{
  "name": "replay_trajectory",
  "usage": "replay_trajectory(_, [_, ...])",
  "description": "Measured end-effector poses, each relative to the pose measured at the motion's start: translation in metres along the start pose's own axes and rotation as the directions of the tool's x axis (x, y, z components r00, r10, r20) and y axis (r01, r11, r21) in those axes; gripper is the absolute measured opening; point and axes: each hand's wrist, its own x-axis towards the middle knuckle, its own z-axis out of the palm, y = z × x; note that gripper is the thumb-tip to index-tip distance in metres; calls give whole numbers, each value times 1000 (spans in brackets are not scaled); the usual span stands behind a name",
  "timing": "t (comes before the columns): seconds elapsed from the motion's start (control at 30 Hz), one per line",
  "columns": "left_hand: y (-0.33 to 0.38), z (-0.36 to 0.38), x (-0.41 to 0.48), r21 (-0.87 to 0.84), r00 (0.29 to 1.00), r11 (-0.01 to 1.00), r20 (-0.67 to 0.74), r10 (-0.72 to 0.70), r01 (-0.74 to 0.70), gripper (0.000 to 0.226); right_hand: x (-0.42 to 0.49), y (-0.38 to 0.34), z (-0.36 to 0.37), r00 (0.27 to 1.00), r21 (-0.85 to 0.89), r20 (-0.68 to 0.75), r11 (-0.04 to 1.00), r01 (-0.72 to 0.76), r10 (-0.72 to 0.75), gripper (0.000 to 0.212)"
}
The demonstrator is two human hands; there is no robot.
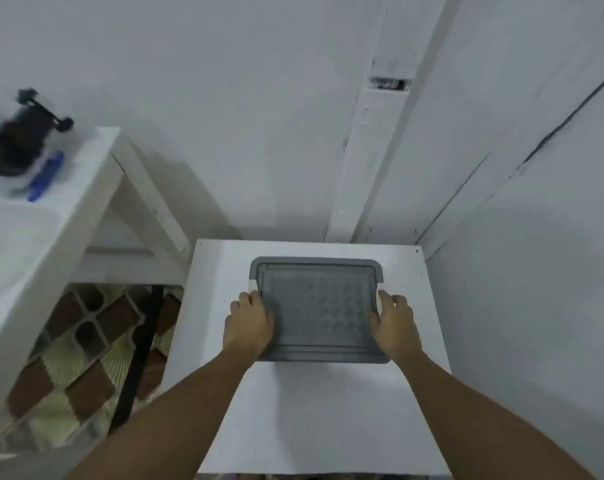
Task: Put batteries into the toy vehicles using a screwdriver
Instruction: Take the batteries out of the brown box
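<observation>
A grey plastic box with a patterned lid (319, 308) sits on a small white table (293, 410) against the wall. My left hand (250, 323) grips the box's left side by a white latch, fingers curled over the edge. My right hand (394, 323) grips the right side the same way. No toy vehicles, batteries or screwdriver show in this view; what is in the box is hidden by the lid.
A second white table (51, 220) stands to the left, carrying a blurred black object (19, 140) and a blue tool-like item (45, 174). Patterned floor tiles (78, 358) and a black leg show between the tables. White walls close off the back and right.
</observation>
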Motion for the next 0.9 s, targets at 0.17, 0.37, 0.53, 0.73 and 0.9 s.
replay_trajectory(0.17, [-10, 7, 16, -94, 998, 994, -15, -62, 60, 40, 5, 7, 13, 997, 176, -40, 983, -59, 67, 43])
replay_trajectory(0.37, [-18, 10, 16, -281, 991, 957, -89, -100, 72, 36, 9, 13, 12, 988, 301, -65, 947, -113, 139, 36])
replay_trajectory(0.53, [-22, 10, 12, -539, 965, 832, -124, -233, 131, 32, 16, 16, 9, 960, 522, -9, 820, -236, 281, 30])
replay_trajectory(0.73, [-41, 13, 14, -800, 950, 582, -51, -308, 146, 37, 24, 24, 13, 931, 712, 85, 632, -306, 356, 29])
replay_trajectory(0.9, [-45, 11, 17, -826, 938, 527, 8, -347, 202, 28, 22, 27, 9, 950, 768, 113, 581, -269, 290, 28])
